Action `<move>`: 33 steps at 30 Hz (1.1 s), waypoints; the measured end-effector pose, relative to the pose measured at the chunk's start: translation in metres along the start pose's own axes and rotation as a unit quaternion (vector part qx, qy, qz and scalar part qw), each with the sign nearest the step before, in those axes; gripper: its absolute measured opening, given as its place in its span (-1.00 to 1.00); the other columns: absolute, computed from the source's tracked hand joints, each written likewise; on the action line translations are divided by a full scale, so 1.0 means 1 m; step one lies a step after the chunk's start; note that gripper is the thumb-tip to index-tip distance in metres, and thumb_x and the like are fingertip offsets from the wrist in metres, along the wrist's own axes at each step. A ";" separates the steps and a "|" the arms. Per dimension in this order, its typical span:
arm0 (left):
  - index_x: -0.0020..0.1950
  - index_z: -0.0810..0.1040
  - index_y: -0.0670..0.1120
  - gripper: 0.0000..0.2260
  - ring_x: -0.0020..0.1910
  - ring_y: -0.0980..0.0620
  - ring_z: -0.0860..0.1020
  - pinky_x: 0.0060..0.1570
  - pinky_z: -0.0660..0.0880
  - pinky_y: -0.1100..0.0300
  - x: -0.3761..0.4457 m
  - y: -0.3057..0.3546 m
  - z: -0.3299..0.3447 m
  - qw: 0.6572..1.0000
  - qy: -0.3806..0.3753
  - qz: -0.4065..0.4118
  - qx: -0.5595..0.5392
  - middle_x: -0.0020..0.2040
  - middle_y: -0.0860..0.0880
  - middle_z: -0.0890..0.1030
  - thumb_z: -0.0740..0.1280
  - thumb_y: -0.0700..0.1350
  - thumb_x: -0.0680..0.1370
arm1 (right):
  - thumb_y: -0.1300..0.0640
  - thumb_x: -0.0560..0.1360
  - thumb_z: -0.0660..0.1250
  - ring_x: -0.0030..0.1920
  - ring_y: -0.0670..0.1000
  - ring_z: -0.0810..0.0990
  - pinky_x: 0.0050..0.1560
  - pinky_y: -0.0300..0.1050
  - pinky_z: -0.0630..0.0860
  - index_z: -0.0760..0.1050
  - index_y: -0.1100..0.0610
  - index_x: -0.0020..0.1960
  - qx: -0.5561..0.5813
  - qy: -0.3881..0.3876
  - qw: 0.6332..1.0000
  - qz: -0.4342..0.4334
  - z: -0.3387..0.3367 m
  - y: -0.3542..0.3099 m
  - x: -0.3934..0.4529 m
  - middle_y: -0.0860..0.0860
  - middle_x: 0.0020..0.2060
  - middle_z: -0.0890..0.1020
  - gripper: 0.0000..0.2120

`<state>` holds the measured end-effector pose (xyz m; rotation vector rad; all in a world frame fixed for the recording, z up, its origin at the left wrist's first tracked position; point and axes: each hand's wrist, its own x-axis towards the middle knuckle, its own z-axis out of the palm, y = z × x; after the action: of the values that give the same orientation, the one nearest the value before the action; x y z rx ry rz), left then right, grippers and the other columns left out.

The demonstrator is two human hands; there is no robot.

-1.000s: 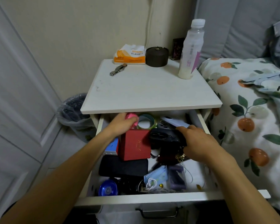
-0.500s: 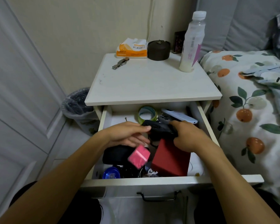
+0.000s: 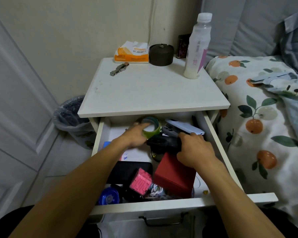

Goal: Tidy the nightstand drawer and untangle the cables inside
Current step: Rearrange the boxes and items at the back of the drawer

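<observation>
Left hand (image 3: 136, 136) spread beside green tape roll (image 3: 151, 128); right hand (image 3: 194, 148) grips black gadget (image 3: 163, 142).

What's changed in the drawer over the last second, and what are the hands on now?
The pink cube, held by the left hand at the back a second ago, was let go and now lies at the front, beside the red box, which shifted from centre-left to front right. The left hand now reaches to the green tape roll. The right hand stays on the black object. Nightstand-top items unchanged.
</observation>
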<state>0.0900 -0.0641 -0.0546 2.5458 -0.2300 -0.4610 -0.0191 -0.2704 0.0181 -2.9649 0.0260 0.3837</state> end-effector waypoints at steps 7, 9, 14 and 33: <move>0.13 0.59 -0.03 -0.64 0.09 -0.10 0.52 0.10 0.50 0.06 -0.040 -0.003 -0.011 0.980 -0.072 0.041 0.179 0.11 -0.09 0.52 0.26 -0.25 0.38 | 0.07 0.45 0.28 0.26 0.21 0.41 0.16 0.12 0.42 0.35 0.06 0.32 -0.007 0.021 0.999 0.034 -0.006 0.013 0.006 0.12 0.21 0.47 -0.56; 0.27 0.50 0.02 -0.55 0.13 -0.09 0.51 0.12 0.50 0.04 -0.060 -0.001 -0.017 0.970 -0.116 0.057 0.205 0.12 -0.07 0.55 0.27 -0.24 0.40 | 0.05 0.45 0.28 0.24 0.21 0.43 0.14 0.10 0.45 0.36 0.06 0.33 0.014 0.039 0.999 0.024 -0.007 0.009 0.008 0.13 0.20 0.48 -0.54; 0.40 0.44 0.06 -0.48 0.06 0.05 0.60 0.12 0.54 0.12 -0.087 0.006 -0.018 0.977 -0.166 0.084 0.108 0.08 0.00 0.67 0.26 -0.26 0.46 | 0.09 0.46 0.27 0.25 0.23 0.41 0.11 0.10 0.42 0.33 0.07 0.38 0.020 0.033 0.999 -0.012 0.000 -0.008 0.010 0.14 0.20 0.46 -0.51; 0.19 0.62 0.26 -0.62 0.13 0.05 0.54 0.12 0.51 0.16 -0.097 -0.018 -0.034 0.969 -0.090 0.103 0.206 0.14 0.11 0.62 0.29 -0.05 0.43 | 0.15 0.39 0.30 0.11 0.22 0.55 -0.02 0.00 0.53 0.46 0.06 0.24 0.116 0.035 0.988 -0.101 0.008 -0.048 0.058 0.15 0.12 0.59 -0.59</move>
<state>0.0143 -0.0082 -0.0105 2.8371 -0.7168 -0.6154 0.0367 -0.2219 0.0027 -2.7174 -0.2048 0.2308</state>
